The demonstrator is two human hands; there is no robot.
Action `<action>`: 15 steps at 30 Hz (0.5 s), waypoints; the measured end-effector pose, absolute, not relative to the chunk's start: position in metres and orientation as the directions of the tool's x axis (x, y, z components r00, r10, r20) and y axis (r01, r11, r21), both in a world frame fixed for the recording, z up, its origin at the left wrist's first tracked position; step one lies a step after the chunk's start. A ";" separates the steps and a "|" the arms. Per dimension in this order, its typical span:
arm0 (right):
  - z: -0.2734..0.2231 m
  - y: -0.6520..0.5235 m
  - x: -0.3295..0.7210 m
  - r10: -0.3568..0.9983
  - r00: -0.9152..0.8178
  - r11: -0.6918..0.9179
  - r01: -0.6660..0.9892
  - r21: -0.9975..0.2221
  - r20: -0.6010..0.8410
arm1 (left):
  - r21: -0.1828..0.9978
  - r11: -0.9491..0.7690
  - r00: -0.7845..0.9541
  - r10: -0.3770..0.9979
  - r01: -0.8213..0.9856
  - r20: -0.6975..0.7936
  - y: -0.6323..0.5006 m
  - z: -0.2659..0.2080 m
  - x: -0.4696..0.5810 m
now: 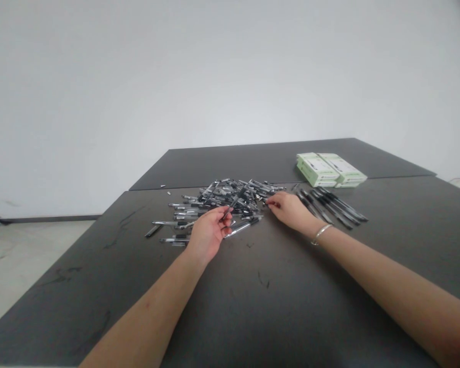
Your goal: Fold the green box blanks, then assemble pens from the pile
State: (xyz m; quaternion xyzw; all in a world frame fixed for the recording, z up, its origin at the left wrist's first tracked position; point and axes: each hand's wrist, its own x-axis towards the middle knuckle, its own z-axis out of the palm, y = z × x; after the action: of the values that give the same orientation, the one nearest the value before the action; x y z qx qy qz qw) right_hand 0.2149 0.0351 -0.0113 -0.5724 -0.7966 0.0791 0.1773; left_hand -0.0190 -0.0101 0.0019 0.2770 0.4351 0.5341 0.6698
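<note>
My left hand (210, 230) pinches a clear-barrelled pen (237, 197) with a dark grip, which slants up and away to the right. Below and behind it spreads a loose heap of similar pens (191, 209), lying in many directions. At the heap's right edge, my right hand (287, 208) has its thumb and fingertips closed together; whatever small thing they may hold is too little to name. A bracelet circles that wrist. Just right of this hand lies a row of pens (335, 207), side by side and slanting.
Pale green and white boxes (329, 168) stand stacked in two piles at the back right of the dark table (276, 312). A few tiny pieces (169, 193) lie left of the heap. A white wall (230, 76) rises behind the table.
</note>
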 end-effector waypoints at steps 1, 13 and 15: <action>-0.011 0.038 0.211 0.940 -0.295 0.336 0.893 -0.299 0.174 | 0.835 0.276 0.052 0.957 -0.475 -0.287 -0.010 0.002 -0.019; -0.012 0.050 0.185 0.966 -0.241 0.255 0.949 -0.185 0.098 | 0.840 0.265 0.063 0.961 -0.473 -0.268 -0.011 -0.001 -0.018; -0.010 0.052 0.184 0.968 -0.237 0.249 0.952 -0.179 0.083 | 0.840 0.266 0.063 0.961 -0.473 -0.269 -0.011 0.000 -0.018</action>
State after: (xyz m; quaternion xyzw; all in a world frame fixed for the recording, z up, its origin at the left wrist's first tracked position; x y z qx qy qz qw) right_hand 0.1838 0.0524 -0.0104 -0.6111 -0.7853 0.0452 0.0882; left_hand -0.0180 -0.0111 -0.0005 0.2855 0.4278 0.5342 0.6709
